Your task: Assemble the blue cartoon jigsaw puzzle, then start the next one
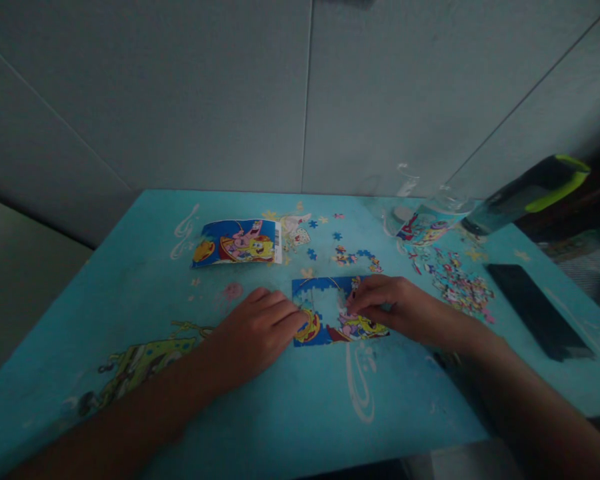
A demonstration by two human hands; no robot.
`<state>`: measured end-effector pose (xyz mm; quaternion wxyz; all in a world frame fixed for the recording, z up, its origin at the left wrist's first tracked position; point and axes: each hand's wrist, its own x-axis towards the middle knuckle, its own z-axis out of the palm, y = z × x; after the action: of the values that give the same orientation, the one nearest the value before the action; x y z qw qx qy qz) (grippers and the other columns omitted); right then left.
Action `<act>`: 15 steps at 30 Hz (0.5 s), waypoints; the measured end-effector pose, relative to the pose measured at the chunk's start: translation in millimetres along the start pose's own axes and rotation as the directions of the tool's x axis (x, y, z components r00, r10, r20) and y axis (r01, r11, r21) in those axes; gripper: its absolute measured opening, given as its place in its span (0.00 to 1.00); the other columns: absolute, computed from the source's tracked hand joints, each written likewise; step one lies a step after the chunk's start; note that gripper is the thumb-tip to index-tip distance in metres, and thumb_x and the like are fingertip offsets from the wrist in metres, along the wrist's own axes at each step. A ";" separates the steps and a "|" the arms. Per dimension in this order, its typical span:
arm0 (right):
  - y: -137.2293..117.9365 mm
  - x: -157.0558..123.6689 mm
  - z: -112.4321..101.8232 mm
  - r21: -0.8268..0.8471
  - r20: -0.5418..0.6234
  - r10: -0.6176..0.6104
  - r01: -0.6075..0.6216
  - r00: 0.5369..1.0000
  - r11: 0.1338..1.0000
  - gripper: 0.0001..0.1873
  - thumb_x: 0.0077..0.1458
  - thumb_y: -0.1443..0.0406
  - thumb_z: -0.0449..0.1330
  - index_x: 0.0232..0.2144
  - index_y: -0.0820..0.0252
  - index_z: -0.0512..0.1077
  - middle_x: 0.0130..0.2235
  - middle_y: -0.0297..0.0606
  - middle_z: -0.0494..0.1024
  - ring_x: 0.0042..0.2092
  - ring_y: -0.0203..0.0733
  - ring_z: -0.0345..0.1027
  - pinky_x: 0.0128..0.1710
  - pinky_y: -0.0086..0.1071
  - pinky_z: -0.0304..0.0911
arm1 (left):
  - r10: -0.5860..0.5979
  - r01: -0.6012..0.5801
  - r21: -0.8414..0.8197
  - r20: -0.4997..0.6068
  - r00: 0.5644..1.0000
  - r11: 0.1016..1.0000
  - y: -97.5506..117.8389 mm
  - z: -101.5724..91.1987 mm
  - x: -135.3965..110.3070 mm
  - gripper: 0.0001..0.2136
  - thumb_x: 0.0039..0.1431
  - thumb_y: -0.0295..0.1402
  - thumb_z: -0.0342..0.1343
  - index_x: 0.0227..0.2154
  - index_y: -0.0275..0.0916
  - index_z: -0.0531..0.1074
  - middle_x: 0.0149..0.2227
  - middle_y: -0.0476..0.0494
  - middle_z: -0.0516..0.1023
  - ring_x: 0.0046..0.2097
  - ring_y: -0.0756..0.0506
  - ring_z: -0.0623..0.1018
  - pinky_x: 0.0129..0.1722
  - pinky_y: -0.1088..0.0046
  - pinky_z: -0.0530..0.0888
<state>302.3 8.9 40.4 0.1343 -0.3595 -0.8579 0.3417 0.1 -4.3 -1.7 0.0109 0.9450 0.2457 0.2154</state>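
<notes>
A partly assembled cartoon jigsaw puzzle [320, 337] lies flat on the table, with a gap in its middle where the tabletop shows through. Curled together, the fingers of my left hand [266, 328] press on its left edge near the burger picture; the thumb is hidden. My right hand [393, 301] is closed in a pinch at the right side of the gap, its fingertips on a puzzle piece that they mostly cover. Just beyond the puzzle, several loose pieces [365, 255] lie in a curved cluster, with a few blue ones [313, 254] scattered to their left.
A puzzle packet [245, 241] rests at the back left of the blue table [290, 413]. To the right are a heap of mixed pieces [460, 283], a clear plastic container [443, 213], a dark bottle [525, 190] and a black flat case [535, 310]. A grey wall [220, 100] stands behind.
</notes>
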 end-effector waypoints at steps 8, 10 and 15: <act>-12.7 -5.1 8.9 -0.171 0.072 -0.086 0.097 0.994 0.980 0.13 0.66 0.67 0.56 0.45 0.52 0.80 0.43 0.40 0.79 0.46 0.43 0.73 0.48 0.38 0.67 | -0.017 0.017 -0.018 0.012 1.000 1.000 0.7 -2.1 -0.2 0.08 0.69 0.26 0.50 0.44 0.35 0.73 0.37 0.44 0.76 0.40 0.44 0.72 0.40 0.65 0.66; -11.6 -6.3 10.8 -0.180 0.050 -0.094 0.102 0.994 0.978 0.13 0.65 0.67 0.57 0.45 0.51 0.80 0.44 0.40 0.80 0.46 0.44 0.73 0.49 0.39 0.67 | -0.018 0.018 -0.018 0.011 1.000 1.000 0.8 -2.5 -0.5 0.08 0.69 0.26 0.50 0.44 0.35 0.73 0.37 0.43 0.76 0.40 0.44 0.73 0.41 0.65 0.66; -10.2 -6.3 13.1 -0.189 0.037 -0.093 0.098 0.995 0.977 0.12 0.64 0.68 0.58 0.45 0.51 0.80 0.44 0.40 0.79 0.48 0.45 0.73 0.50 0.40 0.67 | -0.068 0.071 -0.104 0.034 0.997 0.992 0.5 0.7 -2.9 0.08 0.69 0.26 0.51 0.44 0.37 0.73 0.37 0.44 0.77 0.40 0.45 0.73 0.41 0.64 0.66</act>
<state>295.1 -7.2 37.9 0.1033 -0.3242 -0.9047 0.2563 -1.6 -6.0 -3.4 0.0720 0.9372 0.2667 0.2129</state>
